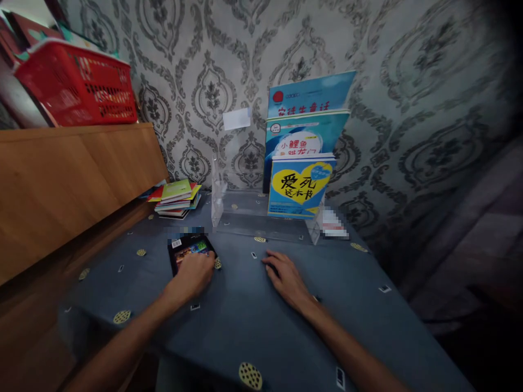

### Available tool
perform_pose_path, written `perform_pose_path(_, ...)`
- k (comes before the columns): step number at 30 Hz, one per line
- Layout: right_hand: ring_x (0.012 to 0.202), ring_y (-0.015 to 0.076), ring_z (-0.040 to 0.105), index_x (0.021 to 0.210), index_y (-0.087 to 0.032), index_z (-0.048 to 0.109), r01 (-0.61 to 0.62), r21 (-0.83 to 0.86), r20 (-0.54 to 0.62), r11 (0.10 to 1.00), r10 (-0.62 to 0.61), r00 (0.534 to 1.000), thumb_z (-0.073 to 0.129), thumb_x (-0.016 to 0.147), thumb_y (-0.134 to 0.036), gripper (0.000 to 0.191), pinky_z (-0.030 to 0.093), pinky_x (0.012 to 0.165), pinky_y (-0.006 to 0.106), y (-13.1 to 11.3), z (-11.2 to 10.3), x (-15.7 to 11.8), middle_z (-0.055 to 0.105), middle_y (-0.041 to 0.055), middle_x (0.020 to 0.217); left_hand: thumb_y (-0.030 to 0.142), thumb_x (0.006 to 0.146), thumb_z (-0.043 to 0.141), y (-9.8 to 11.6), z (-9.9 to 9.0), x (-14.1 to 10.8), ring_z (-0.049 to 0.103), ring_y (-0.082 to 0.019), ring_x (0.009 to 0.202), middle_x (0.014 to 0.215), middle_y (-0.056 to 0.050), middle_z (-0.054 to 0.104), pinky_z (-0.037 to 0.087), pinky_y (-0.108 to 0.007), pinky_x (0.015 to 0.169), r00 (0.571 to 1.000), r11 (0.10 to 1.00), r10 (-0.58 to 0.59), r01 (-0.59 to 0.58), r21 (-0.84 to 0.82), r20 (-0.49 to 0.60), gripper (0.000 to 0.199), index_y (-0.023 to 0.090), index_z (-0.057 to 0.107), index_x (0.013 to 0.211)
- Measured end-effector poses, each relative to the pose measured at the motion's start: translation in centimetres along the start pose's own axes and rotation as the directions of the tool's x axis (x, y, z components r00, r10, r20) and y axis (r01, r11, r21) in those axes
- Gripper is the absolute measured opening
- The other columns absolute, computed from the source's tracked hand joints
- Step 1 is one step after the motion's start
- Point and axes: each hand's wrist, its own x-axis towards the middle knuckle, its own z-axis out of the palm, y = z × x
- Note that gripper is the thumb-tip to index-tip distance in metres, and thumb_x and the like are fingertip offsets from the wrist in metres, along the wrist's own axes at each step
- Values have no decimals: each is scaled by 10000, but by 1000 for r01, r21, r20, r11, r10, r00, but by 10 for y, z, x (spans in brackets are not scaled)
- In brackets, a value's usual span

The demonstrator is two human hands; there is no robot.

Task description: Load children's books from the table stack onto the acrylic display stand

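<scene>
My left hand [195,272] lies over the near right part of a dark-covered book [186,244], its fingers curled at the book's right edge. The book rests on the table at centre left, with a white label and a colourful picture on its cover. Resting on the cloth to the right is my right hand [286,276], empty, its fingers loosely bent and thumb apart. Beyond both hands stands a clear acrylic book rack [245,226]. On its right side, a blue book with a yellow heart [300,188] leans in front of two taller blue books [308,130].
A stack of thin books [175,200] sits at the table's back left. A red basket [90,87] stands on a wooden cabinet [81,174] at left. A blurred white item [335,224] lies right of the rack. Patterned wallpaper [212,81] backs the blue-grey tablecloth [237,310].
</scene>
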Motion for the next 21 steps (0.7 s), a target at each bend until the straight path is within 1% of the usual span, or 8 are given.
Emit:
perform_pose_path(3, 1226, 288, 591, 1085, -204, 723, 2, 19, -14, 1000, -2, 1000, 485, 916, -217, 293, 457, 1055, 503, -1, 1, -1, 643, 129, 1323, 317, 973, 471, 18, -7, -3, 717, -230, 914, 980, -87, 761, 511, -313, 794, 986, 940, 154, -164, -299, -58, 329, 238, 650, 1237)
perform_pose_path(6, 1224, 285, 591, 1093, -198, 718, 1, 31, -9, 1000, 0, 1000, 482, 916, -212, 295, 454, 1061, 501, -4, -1, -2, 645, 132, 1318, 377, 996, 460, 8, -4, 9, 698, -196, 992, 1093, -35, 753, 504, -280, 856, 974, 855, 195, -226, -466, -114, 331, 275, 649, 1248)
perform_pose_path(7, 1223, 285, 591, 1094, -198, 717, 0, 27, -1, 1000, 0, 1000, 480, 916, -210, 297, 454, 1061, 501, -5, -2, -3, 647, 132, 1314, 362, 1000, 454, -1, 0, 15, 682, -205, 1039, 1160, -52, 731, 497, -291, 892, 983, 882, 126, -171, -440, -131, 332, 252, 647, 1246)
perform_pose_path(9, 1222, 282, 592, 1099, -197, 714, 3, 14, 18, 1000, -3, 1000, 470, 923, -211, 302, 458, 1059, 497, -9, -4, -3, 651, 131, 1309, 331, 989, 477, -24, 10, 27, 619, -266, 1166, 1294, -118, 657, 467, -366, 979, 982, 962, -86, 38, -270, -166, 331, 208, 624, 1259)
perform_pose_path(10, 1221, 279, 593, 1102, -196, 713, 9, 11, 27, 1000, -9, 1000, 463, 930, -214, 304, 460, 1058, 492, -11, -5, -4, 653, 130, 1306, 328, 985, 483, -35, 15, 32, 596, -296, 1195, 1319, -145, 631, 466, -404, 980, 971, 971, -178, 147, -191, -159, 344, 197, 603, 1280)
perform_pose_path(12, 1225, 274, 592, 1112, -194, 708, 28, 14, 42, 1000, -29, 999, 451, 943, -221, 308, 463, 1058, 484, -14, -6, -5, 658, 127, 1300, 386, 999, 454, -52, 24, 38, 595, -313, 1180, 1268, -165, 634, 495, -409, 917, 958, 960, -268, 257, -115, -103, 370, 177, 582, 1277)
perform_pose_path(16, 1221, 273, 599, 1142, -203, 697, 57, 54, 30, 997, -59, 998, 449, 965, -260, 310, 471, 1057, 483, -16, -5, -7, 668, 121, 1286, 462, 1013, 407, -55, 28, 41, 637, -302, 1103, 1198, -148, 648, 513, -361, 803, 960, 961, -273, 269, -58, -61, 399, 187, 563, 1257)
perform_pose_path(21, 1234, 268, 597, 1201, -221, 665, 54, 68, -87, 996, -48, 995, 419, 1003, -328, 334, 455, 1074, 490, -15, -5, -8, 660, 111, 1311, 441, 1024, 388, -17, 19, 39, 686, -273, 1021, 1152, -149, 685, 499, -328, 750, 993, 992, -111, 108, -70, -31, 360, 192, 585, 1196)
